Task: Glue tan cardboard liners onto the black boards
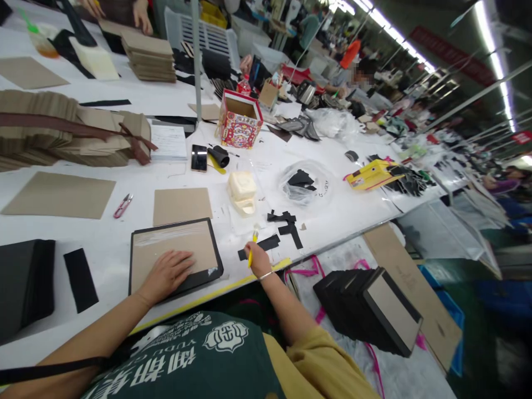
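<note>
My left hand (168, 272) lies with its fingers stretched over a beige board (153, 246) that rests on a black panel (220, 268); streaks of something whitish show along the board's far edge. In my right hand (257, 259) is a yellow-handled brush (250, 256), its bristles pointing away from me. Just beyond that hand lie black strips (270, 243) on the white table. A cream container (242, 191) stands farther back, with pale residue around it.
Left are a black stack (27, 282), a black strip (81, 280) and snips (123, 205). A red box (240, 119), phone (199, 158) and plastic bag (303, 183) lie farther back. Black panels (366, 310) stand at right. Another person's hands (142, 16) are top left.
</note>
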`<action>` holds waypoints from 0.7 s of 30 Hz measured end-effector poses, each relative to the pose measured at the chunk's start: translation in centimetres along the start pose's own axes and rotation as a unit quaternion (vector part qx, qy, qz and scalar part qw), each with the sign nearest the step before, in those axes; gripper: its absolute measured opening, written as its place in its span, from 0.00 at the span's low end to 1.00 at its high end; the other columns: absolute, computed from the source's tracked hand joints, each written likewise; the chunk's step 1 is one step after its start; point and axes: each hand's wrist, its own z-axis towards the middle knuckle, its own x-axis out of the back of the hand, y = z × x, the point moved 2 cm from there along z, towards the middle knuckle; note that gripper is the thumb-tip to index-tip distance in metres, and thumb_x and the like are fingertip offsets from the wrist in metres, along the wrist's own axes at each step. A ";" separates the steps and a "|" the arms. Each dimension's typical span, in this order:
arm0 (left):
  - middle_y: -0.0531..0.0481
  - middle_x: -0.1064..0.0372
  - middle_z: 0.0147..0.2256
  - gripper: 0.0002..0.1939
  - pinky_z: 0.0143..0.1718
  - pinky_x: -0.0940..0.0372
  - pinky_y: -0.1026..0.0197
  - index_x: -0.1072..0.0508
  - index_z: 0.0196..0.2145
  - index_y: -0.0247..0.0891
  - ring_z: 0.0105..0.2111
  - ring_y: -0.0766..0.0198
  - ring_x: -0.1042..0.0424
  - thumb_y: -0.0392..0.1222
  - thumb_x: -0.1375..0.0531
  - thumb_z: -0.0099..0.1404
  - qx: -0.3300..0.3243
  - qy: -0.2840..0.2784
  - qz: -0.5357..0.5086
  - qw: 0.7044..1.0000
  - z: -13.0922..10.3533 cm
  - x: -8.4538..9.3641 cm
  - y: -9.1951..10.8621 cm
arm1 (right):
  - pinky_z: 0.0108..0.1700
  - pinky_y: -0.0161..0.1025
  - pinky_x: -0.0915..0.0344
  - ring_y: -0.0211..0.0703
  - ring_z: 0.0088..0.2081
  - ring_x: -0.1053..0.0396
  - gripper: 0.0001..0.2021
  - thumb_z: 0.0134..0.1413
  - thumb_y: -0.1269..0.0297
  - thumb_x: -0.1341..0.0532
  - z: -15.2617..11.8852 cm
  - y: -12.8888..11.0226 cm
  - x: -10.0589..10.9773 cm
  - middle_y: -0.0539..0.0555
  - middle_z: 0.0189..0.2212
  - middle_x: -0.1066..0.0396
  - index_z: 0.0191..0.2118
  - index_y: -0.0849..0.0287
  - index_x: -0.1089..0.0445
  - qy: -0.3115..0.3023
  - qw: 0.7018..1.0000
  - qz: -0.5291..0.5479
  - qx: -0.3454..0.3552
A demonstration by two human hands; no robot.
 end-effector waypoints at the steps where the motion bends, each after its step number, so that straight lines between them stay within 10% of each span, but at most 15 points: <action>1: 0.48 0.35 0.51 0.16 0.55 0.49 0.47 0.29 0.46 0.46 0.50 0.56 0.37 0.48 0.49 0.62 0.001 -0.001 -0.001 1.000 0.0 0.0 0.0 | 0.39 0.36 0.40 0.41 0.38 0.34 0.10 0.56 0.62 0.47 -0.5 0.8 -1.6 0.56 0.34 0.32 0.42 0.59 0.36 -0.005 0.997 -0.075 0.004; 8: 0.48 0.36 0.51 0.17 0.56 0.51 0.46 0.30 0.47 0.46 0.51 0.57 0.39 0.47 0.49 0.62 0.004 -0.004 0.000 1.000 -0.1 -0.3 0.1 | 0.42 0.37 0.43 0.44 0.39 0.37 0.12 0.56 0.73 0.51 -0.8 3.3 -6.3 0.59 0.34 0.33 0.45 0.60 0.36 -0.031 0.978 -0.206 0.020; 16: 0.46 0.37 0.52 0.18 0.57 0.51 0.46 0.32 0.48 0.43 0.53 0.56 0.39 0.48 0.50 0.62 0.020 -0.029 -0.037 0.999 -0.2 -0.1 0.0 | 0.36 0.36 0.38 0.42 0.33 0.31 0.11 0.56 0.62 0.52 0.1 3.6 -1.0 0.52 0.31 0.31 0.43 0.59 0.40 0.098 0.990 0.019 -0.097; 21: 0.39 0.49 0.58 0.35 0.56 0.49 0.51 0.50 0.59 0.35 0.57 0.55 0.48 0.51 0.45 0.58 0.117 0.041 -0.142 0.982 2.4 2.8 3.0 | 0.37 0.36 0.35 0.39 0.33 0.31 0.13 0.48 0.63 0.45 -0.1 -2.7 2.2 0.52 0.33 0.31 0.40 0.57 0.45 0.167 0.956 0.242 0.011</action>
